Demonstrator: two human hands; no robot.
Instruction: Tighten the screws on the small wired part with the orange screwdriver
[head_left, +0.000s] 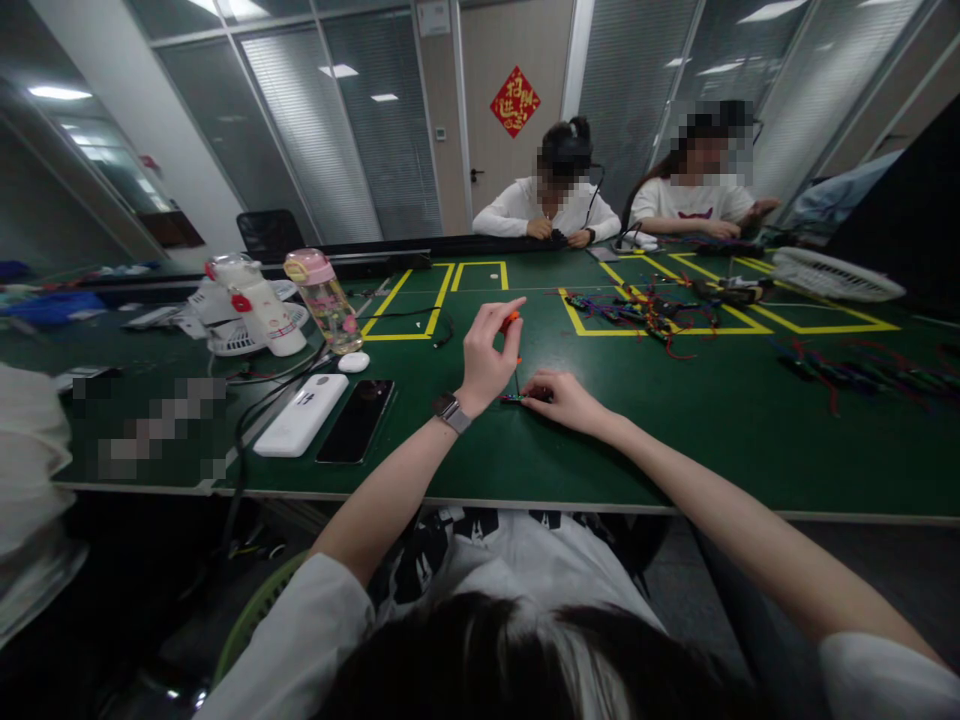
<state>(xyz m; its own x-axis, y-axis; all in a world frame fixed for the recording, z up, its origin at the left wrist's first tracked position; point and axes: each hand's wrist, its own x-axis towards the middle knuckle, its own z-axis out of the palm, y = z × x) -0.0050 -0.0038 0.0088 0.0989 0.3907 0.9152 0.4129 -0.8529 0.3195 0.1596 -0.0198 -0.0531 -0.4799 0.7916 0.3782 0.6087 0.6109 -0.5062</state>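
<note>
Two bare hands at work over the green tabletop (450,475). Left hand (491,345): thumb and fingers curled narrow around the top of an orange-handled screwdriver (513,318), thin shaft pointing down. Right hand (555,398): fingertips pinched at the edge of a small board (511,399), which lies on the tabletop directly below the left-hand grip, at the shaft's lower end; contact between tip and board too small to tell.

Left of the grip, near: black phone (355,422), then white power bank (301,415) just beside it. Farther left: pink-lidded bottle (328,305), upright. Beyond the grip, to its right: tangled wires (656,312) across yellow tape outlines. Farthest: two seated co-workers, well apart from the grip; red sign (515,102) on the door behind.
</note>
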